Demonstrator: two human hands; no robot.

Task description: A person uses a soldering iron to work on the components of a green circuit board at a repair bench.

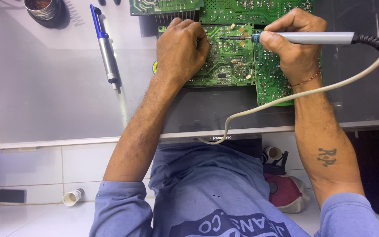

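A green circuit board (pixel 231 66) lies on the glass-topped table (pixel 49 87), with more green boards (pixel 251 8) behind it. My left hand (pixel 181 50) rests palm down on the board's left part, fingers curled against it. My right hand (pixel 292 44) grips a grey soldering iron (pixel 316 38) like a pen. Its dark tip (pixel 229 38) points left and touches the board just right of my left fingers. The iron's cream cable (pixel 286 98) loops down across the table's front edge.
A blue-and-silver desoldering pump (pixel 106 48) lies left of the boards. A round metal tin with a coiled stand (pixel 44 11) sits at the back left. On the white tiled floor lie a small white tube (pixel 72 196) and a red-and-white object (pixel 286 191).
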